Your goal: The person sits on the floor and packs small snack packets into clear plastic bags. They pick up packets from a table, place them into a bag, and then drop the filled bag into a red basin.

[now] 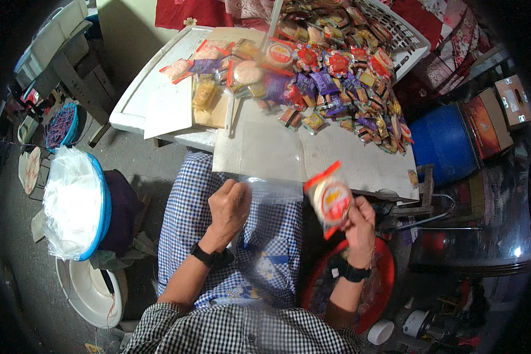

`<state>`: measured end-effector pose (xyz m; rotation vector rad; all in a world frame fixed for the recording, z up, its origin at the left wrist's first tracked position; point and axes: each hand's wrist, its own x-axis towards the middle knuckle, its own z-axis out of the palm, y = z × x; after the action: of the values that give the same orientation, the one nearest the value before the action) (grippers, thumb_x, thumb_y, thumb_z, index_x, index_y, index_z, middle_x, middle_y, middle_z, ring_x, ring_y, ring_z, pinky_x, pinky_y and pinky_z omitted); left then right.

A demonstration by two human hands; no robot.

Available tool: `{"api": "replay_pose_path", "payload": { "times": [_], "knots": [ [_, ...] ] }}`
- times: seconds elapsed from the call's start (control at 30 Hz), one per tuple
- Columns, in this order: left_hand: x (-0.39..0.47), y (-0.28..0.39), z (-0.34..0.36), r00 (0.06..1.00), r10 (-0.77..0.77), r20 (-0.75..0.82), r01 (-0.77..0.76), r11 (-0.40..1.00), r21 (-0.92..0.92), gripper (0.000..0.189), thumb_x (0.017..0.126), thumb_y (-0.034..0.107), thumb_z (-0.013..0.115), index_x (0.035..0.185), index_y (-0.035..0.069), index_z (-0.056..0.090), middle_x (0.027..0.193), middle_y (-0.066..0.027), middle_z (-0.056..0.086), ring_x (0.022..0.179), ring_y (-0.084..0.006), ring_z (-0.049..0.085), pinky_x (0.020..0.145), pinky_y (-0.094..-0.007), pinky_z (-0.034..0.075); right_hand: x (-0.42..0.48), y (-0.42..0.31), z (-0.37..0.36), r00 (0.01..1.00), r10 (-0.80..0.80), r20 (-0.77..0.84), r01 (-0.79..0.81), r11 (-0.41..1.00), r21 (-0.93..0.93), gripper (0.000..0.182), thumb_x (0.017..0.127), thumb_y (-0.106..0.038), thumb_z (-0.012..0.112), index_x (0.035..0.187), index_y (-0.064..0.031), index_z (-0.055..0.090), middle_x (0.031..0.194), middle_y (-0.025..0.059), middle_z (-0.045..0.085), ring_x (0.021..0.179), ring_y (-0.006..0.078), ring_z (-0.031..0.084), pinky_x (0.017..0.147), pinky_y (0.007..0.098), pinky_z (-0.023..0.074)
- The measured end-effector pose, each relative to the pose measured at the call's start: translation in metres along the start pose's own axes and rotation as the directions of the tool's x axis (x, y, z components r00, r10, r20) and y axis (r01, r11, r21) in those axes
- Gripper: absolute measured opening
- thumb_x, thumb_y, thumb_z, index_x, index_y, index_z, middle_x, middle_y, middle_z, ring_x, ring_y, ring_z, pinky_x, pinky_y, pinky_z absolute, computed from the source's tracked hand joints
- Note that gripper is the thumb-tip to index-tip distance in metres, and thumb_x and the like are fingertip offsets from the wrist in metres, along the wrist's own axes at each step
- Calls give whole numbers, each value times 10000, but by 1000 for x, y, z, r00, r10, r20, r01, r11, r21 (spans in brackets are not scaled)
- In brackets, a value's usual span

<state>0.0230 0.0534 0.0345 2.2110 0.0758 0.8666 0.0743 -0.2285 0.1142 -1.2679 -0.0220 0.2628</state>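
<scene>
My right hand [360, 223] grips a round cracker in a clear wrapper with red ends [329, 199], held out past the table's front edge. At the near edge, my left hand [231, 205] is closed on the side of a clear plastic bag [272, 152]. The bag lies partly on the pale cardboard sheet [352, 163] and hangs over the edge above my lap. Beyond it is a heap of wrapped snacks [336, 95], with purple packets [325, 82] and red flower-shaped packets [337, 63] among them.
A white slotted crate [409, 55] full of snacks tips toward the table. Left stands a blue basin [104, 208] piled with clear bags [71, 203]. A red tub [382, 270] sits below my right arm; a blue barrel [444, 144] stands at right.
</scene>
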Motion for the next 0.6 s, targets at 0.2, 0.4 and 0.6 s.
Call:
{"api": "replay_pose_path", "payload": {
  "times": [0.2, 0.4, 0.6],
  "knots": [
    [-1, 6, 6, 1000, 4, 20, -3, 999, -45, 106, 741, -31, 682, 823, 2, 625, 657, -107, 543, 526, -251, 560, 469, -342, 441, -38, 42, 21, 956, 271, 108, -264, 961, -79, 86, 839, -45, 620, 919, -15, 608, 735, 76, 650, 542, 123, 614, 485, 229, 517],
    [0, 8, 3, 999, 34, 21, -33, 998, -47, 124, 752, -25, 678, 857, 8, 622, 669, -107, 534, 538, -255, 557, 478, -350, 446, -29, 69, 36, 975, 224, -9, -221, 968, 117, 82, 883, -74, 623, 949, -26, 613, 771, 44, 637, 619, 87, 595, 549, 249, 541],
    [-2, 11, 4, 997, 59, 55, -55, 995, -82, 149, 779, -41, 638, 922, -7, 614, 707, -113, 539, 572, -261, 564, 485, -345, 453, -28, 76, 68, 976, 48, -210, -40, 998, 40, 146, 907, -126, 610, 994, -9, 603, 805, 46, 630, 656, 97, 589, 630, 266, 542]
  ]
}}
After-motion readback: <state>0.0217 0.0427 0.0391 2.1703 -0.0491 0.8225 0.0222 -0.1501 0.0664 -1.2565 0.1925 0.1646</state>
